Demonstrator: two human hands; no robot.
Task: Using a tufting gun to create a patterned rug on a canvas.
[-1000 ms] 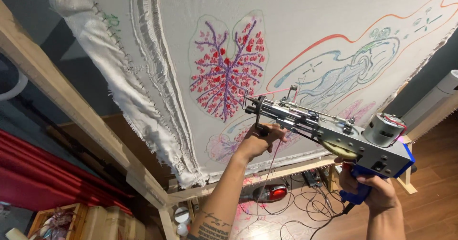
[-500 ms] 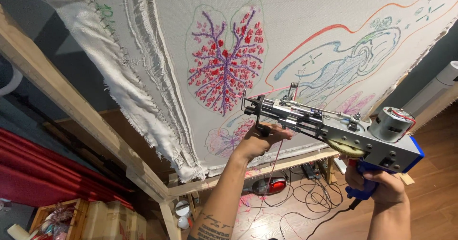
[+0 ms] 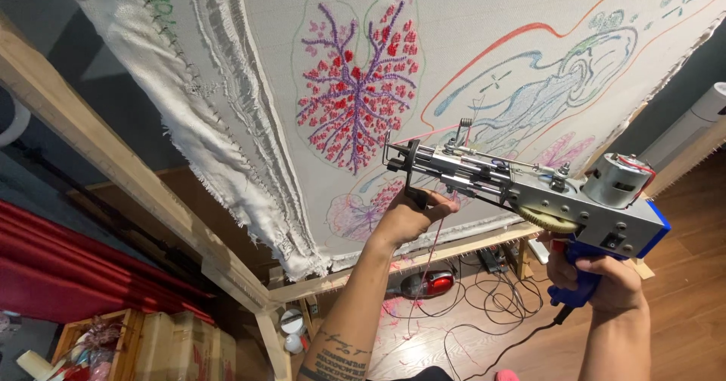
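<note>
Tufting gun (image 3: 529, 192): held up in front of the cloth (image 3: 469, 55), carried by both hands; metal body, blue rear housing, motor on top at the rear.
Gun axis: long axis runs from the blue handle at lower right up to the needle end at upper left; the needle end sits nearest the cloth, just right of the red-and-purple branch motif (image 3: 355, 86).
Gap to cloth: needle end looks close to the cloth surface; contact cannot be confirmed from this angle.
Right hand (image 3: 601, 279): grip closed fully round the blue handle, below the gun's rear; the hand farther from the cloth.
Left hand (image 3: 412, 214): under the gun's front end, fingers curled up round the black front handle; grip closed on it as far as can be seen. This is the hand nearer the cloth and the needle.
Yarn (image 3: 431, 252): a thin pink strand hangs down from the gun's front, past the left wrist.
Cloth: pale, stretched on a wooden frame (image 3: 113, 169), frayed spare edge hanging at left; line drawings in orange, blue and green to the right of the branch motif; a smaller pink and purple motif below it, behind the left hand.
Floor (image 3: 681, 305): wood, below the frame; black cables (image 3: 484, 313) coiled there, with a red and grey object among them.
Lower left of frame: red fabric (image 3: 68, 267) and a wooden crate.
</note>
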